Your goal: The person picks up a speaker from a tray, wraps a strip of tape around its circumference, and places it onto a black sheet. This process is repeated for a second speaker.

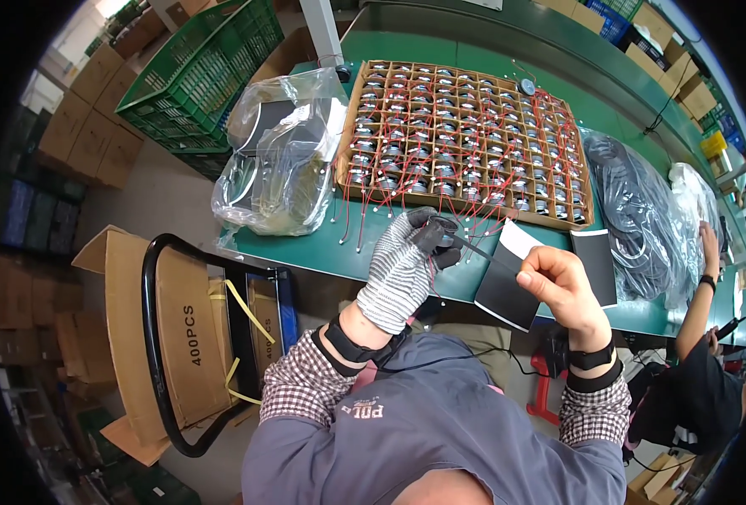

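My left hand point(396, 265), in a striped white glove with dark fingertips, is closed around a small round black speaker point(446, 232) at the front edge of the bench. A thin black strip point(484, 254) runs from the speaker to my bare right hand point(565, 288), whose thumb and forefinger pinch its far end. Beneath the strip lies a black sheet point(508, 290) with a white upper part, and a second black sheet point(594, 259) rests to its right. Beyond my hands, a divided cardboard tray point(470, 205) holds many round speakers with red wires trailing out.
A clear plastic bag point(255, 198) with black sheets sits left on the green bench point(356, 257). Bagged black coils point(634, 202) lie right, near a co-worker's arm point(700, 303). A green crate point(196, 84), a cardboard box point(188, 337) and a black tubular frame point(150, 337) stand left.
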{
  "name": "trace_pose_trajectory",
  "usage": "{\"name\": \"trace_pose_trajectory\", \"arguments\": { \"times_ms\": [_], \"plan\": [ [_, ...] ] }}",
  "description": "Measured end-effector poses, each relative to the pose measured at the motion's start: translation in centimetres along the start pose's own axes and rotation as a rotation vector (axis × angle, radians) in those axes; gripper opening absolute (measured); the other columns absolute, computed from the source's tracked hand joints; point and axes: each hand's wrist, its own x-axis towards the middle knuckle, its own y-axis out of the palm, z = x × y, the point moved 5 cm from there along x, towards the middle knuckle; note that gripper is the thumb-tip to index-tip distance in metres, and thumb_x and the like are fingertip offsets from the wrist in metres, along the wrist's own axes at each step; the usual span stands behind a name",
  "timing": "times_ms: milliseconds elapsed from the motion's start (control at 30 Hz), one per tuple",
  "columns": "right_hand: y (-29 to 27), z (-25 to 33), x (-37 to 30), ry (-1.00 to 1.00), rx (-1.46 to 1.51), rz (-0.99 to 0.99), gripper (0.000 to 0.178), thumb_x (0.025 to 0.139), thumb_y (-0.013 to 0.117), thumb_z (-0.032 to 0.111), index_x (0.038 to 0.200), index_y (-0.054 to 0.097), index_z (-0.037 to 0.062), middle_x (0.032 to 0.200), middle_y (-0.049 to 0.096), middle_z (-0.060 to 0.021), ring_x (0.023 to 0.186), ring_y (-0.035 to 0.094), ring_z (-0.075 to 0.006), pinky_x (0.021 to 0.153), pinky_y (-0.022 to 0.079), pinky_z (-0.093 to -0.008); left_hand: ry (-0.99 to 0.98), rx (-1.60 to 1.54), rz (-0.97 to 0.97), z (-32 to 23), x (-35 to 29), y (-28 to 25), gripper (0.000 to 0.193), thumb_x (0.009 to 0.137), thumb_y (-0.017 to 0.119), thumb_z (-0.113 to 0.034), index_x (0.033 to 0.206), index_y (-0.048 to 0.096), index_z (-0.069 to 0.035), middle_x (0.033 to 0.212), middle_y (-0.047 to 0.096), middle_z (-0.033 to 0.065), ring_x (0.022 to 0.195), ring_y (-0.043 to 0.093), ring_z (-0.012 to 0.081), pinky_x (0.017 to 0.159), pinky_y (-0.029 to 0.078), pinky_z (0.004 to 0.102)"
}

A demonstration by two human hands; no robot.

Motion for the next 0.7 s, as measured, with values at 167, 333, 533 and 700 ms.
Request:
{"name": "trace_pose_trajectory", "arguments": {
  "times_ms": [167, 333, 533, 700],
  "plan": [
    [-0.5, -1.6, 1.0, 0.083, -0.02, -0.037, 0.021, 0.083, 0.061, 0.016, 0.07, 0.051, 0.0037, 0.061, 0.043, 0.0073, 0.056, 0.035, -0.0029, 0.048, 0.028, -0.0204, -0.079, -0.029, 0.034, -0.1, -0.4, 0.7, 0.03, 0.084, 0.061, -0.016, 0.107, 0.048, -0.003, 0.1, 0.057, 0.0089, 0.092, 0.058, 0.0192, 0.078, 0.053, 0.0344],
    [-1.1, -2.4, 2.0, 0.087, -0.046, -0.076, 0.02, 0.084, 0.061, 0.016, 0.071, 0.052, 0.004, 0.062, 0.043, 0.0076, 0.056, 0.034, -0.002, 0.048, 0.027, -0.0194, -0.155, -0.04, 0.118, 0.6, -0.7, 1.3, 0.032, 0.086, 0.059, -0.02, 0.111, 0.049, -0.004, 0.102, 0.057, 0.0069, 0.096, 0.056, 0.0181, 0.081, 0.051, 0.0329],
    [-1.6, -2.0, 3.4, -0.042, -0.213, -0.131, 0.021, 0.085, 0.06, 0.017, 0.071, 0.052, 0.0029, 0.062, 0.043, 0.0064, 0.056, 0.036, -0.0027, 0.048, 0.029, -0.0198, -0.213, -0.011, 0.167, 0.9, -1.2, 2.0, 0.034, 0.086, 0.058, -0.022, 0.115, 0.049, -0.006, 0.1, 0.058, 0.0071, 0.093, 0.057, 0.0185, 0.08, 0.051, 0.032],
    [-0.8, -0.6, 4.6, -0.141, -0.337, -0.131, 0.021, 0.084, 0.06, 0.016, 0.071, 0.052, 0.0019, 0.062, 0.044, 0.0056, 0.057, 0.036, -0.003, 0.049, 0.03, -0.0201, -0.261, -0.04, 0.174, 0.7, -1.4, 1.9, 0.034, 0.086, 0.059, -0.022, 0.114, 0.05, -0.006, 0.098, 0.059, 0.0068, 0.09, 0.058, 0.0183, 0.078, 0.051, 0.0316]
  ]
}}
